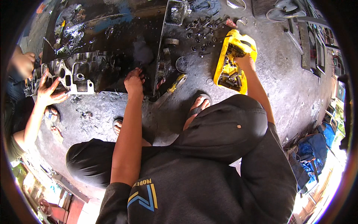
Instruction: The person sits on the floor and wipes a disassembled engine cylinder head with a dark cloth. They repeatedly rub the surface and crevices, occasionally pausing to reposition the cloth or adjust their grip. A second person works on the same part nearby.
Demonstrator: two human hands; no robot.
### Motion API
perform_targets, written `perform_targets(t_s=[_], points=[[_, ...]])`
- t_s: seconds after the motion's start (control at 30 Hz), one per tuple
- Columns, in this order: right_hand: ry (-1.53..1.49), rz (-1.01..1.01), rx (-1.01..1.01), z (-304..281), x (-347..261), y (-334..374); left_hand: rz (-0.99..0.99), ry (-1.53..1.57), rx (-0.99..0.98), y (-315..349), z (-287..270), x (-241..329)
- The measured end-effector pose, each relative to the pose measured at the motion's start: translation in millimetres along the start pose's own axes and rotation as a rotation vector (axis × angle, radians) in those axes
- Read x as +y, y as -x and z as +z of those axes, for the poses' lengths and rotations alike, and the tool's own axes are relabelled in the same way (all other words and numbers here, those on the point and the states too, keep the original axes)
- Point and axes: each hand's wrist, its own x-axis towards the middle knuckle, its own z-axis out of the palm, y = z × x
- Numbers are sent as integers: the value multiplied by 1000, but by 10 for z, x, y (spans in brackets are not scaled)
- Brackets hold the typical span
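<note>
One dark, oily tray carries one metal casting along its near edge and one brush-like tool by its left edge. Three hands can be counted clearly: the person's left hand at the tray's near-right corner, the right hand toward the right edge of one yellow container, and another person's hand on the casting. Coil springs in the container number more than ten, overlapping too much for exact counting. On the floor past the tray's right edge: one yellow-handled tool, one metal box, at least three rings, and over ten small dark parts, too bunched to count.
</note>
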Motion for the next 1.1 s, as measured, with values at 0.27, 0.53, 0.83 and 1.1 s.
perform_targets(t_s=[0.27,0.53,0.83,1.1], points=[[-1120,-24,-352,-362,409,158,97,-86,-94,-123,49,-144],[-304,-736,-501,-1328,-1142,1183,94,188,-187,-90,-120,-318],[173,-900,-612,313,-3187,2422,-316,832,-442,-123,-207,-110],[315,-935,-316,262,-3351,2400,563,-1298,-84,-333,-339,-350]])
